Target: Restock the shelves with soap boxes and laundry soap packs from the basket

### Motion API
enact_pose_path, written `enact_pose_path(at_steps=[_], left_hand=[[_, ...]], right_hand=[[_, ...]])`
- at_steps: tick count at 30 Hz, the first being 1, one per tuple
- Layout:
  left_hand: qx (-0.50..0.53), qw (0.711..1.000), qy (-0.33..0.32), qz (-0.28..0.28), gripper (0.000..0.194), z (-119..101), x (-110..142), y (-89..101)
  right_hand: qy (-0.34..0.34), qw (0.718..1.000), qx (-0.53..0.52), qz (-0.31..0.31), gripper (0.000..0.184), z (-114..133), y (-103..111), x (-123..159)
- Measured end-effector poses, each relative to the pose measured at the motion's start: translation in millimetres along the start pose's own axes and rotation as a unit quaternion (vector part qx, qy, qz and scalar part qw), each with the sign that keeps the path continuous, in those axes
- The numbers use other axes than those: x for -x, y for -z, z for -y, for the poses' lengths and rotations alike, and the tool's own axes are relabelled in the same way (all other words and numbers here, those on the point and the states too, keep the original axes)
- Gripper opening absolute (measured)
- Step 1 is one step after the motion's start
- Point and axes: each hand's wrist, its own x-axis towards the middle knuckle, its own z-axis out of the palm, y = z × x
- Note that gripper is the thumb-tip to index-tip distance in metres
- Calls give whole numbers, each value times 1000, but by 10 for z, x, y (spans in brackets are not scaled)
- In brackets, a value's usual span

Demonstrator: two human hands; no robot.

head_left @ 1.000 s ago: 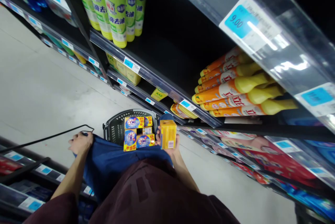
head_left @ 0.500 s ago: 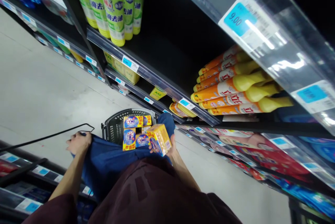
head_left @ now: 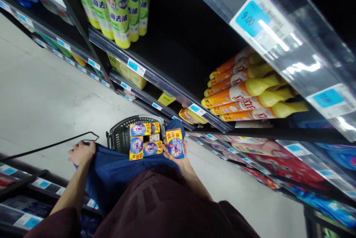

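My right hand (head_left: 184, 153) grips a yellow-and-blue OMO soap pack (head_left: 175, 144), its printed front face turned up toward me. Just left of it stands a dark perforated shopping basket (head_left: 119, 134), with several similar OMO packs (head_left: 140, 129) inside, some upright and some lying crosswise. My left hand (head_left: 82, 153) rests on my blue-clad knee, fingers loosely spread and holding nothing that I can see. A thin black rod (head_left: 50, 143) with a bent end passes close to that hand.
Shelves run along the right, bearing green-yellow bottles (head_left: 116, 11), orange bottles (head_left: 241, 93) and yellow AXE packs (head_left: 166, 98). A shelf edge with price tags (head_left: 251, 19) juts in close at upper right. Another shelf (head_left: 41, 183) lies at lower left. Pale floor (head_left: 41, 89) stretches between.
My right hand has turned the soap pack from a tilted side view to face up, shifting it slightly right. My left hand and the packs in the basket stay put.
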Motion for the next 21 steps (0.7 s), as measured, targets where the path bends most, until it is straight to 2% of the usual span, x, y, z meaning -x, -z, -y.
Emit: enact_pose_path(at_steps=[4,13,17,21], left_hand=[[-4,1000,0,5,66,-8,-9,7],[-26,1000,10,12,68,-11,-24,-11],[-26,1000,11,13,70,-22,-15,-2],[-19,1000,10,13,70,-16,-18,-2]], right_hand=[[18,996,-81,33,81,50,0,-33],[53,987,-144,36,82,33,76,1],[95,989,-100,56,82,30,25,12],[126,989,-19,72,90,83,-73,20]])
